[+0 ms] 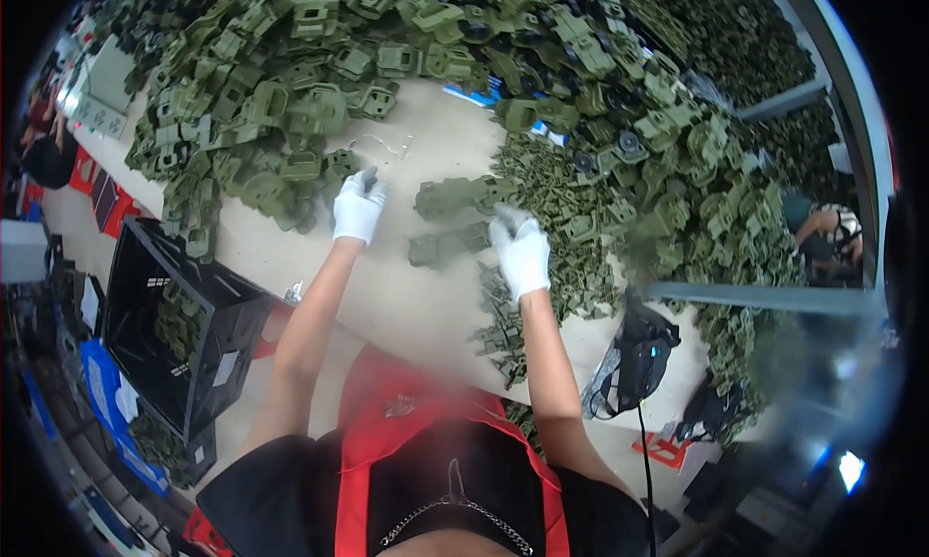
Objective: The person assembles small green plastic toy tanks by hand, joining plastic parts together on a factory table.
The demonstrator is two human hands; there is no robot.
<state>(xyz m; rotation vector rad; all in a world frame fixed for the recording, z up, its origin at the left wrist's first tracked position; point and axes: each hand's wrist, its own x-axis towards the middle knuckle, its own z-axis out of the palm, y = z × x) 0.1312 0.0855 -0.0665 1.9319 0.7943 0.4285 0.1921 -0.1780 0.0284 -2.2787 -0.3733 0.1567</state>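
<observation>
My left hand [358, 207], in a white glove, has its fingers drawn together beside a green plastic part [340, 162] at the edge of the heap; what they pinch, if anything, is hidden. Also gloved in white, my right hand [521, 255] has its fingers curled in at the left edge of a pile of small green parts [566, 218]. Its fingertips are slightly blurred, and I cannot make out what is in them. Between my hands lie two green toy-vehicle bodies, an upper one [453, 197] and a lower one [445, 246], on the pale tabletop [387, 291].
Larger green moulded parts [281, 102] are heaped across the far side and the right. A black crate [218, 354] with green parts stands at the left. A black bag [639, 354] lies right of my right forearm, near a grey metal bar [764, 294]. Another person's arm [818, 226] shows at far right.
</observation>
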